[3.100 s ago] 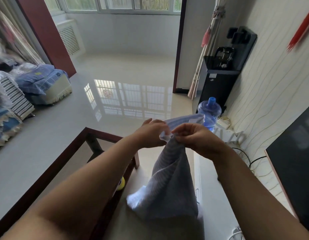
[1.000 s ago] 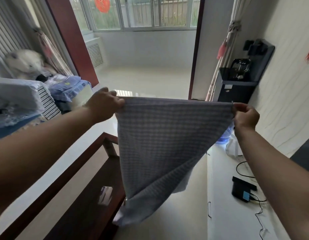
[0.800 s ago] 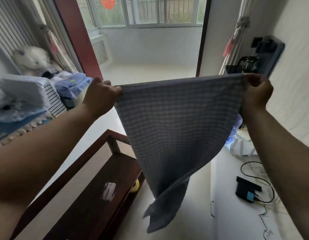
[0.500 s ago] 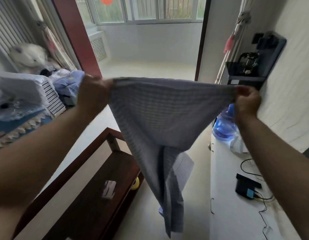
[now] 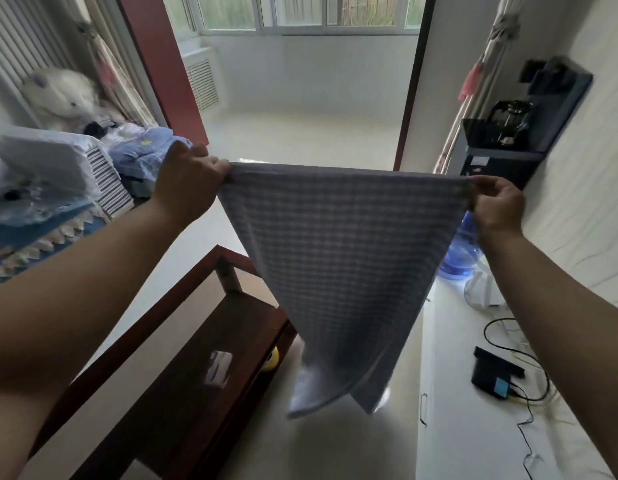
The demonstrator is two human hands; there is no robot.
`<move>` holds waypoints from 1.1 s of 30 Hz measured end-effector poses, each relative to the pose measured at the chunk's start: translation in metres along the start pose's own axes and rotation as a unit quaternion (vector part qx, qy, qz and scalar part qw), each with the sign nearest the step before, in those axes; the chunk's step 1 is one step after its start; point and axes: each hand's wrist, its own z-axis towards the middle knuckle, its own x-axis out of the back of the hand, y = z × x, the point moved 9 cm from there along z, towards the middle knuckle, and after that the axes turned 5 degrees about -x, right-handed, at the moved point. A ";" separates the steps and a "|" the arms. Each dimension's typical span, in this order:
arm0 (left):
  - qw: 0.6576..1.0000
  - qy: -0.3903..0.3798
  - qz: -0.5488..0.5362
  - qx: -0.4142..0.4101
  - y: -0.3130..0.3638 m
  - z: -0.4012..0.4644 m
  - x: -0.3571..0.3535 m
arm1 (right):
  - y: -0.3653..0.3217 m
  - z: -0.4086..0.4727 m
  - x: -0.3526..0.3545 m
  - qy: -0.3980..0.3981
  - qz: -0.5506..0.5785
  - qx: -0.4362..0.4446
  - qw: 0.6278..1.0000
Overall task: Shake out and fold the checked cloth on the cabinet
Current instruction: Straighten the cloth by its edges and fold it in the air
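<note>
1. Since half a second ago, the checked cloth [image 5: 338,258] is seen opened out again: the lower part, then bunched into a narrow twisted tail, is now spread into a broad hanging panel, and both hands are held lower in the view.
2. The top edge is stretched taut and nearly level between the two grips.
3. The left corner is clamped in the curled fingers of the left hand [image 5: 190,181]; the right corner is pinched between thumb and fingers of the right hand [image 5: 496,206].
4. Below the grips, the cloth is narrowed toward a folded-over bottom hem, which is hung clear in the air, touching nothing.
5. Under the left grip, a dark wooden table [image 5: 196,368] is seen.
6. Under the right grip, the white cabinet [image 5: 453,410] is seen, with a small black device [image 5: 493,374] and cables on its top.
7. Behind the cloth near the right grip, a blue water bottle [image 5: 461,252] is partly hidden.
</note>
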 end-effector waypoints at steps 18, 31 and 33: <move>0.978 0.004 -0.182 0.099 0.021 0.030 -0.016 | -0.008 0.024 0.029 0.041 -0.102 -0.030 0.993; 0.800 -0.033 -0.496 0.334 0.018 0.007 -0.098 | -0.005 -0.001 -0.020 -0.177 -0.141 -0.016 0.974; 0.805 -0.034 -0.482 0.343 0.010 0.003 -0.103 | -0.004 -0.017 -0.039 -0.275 -0.269 0.029 0.922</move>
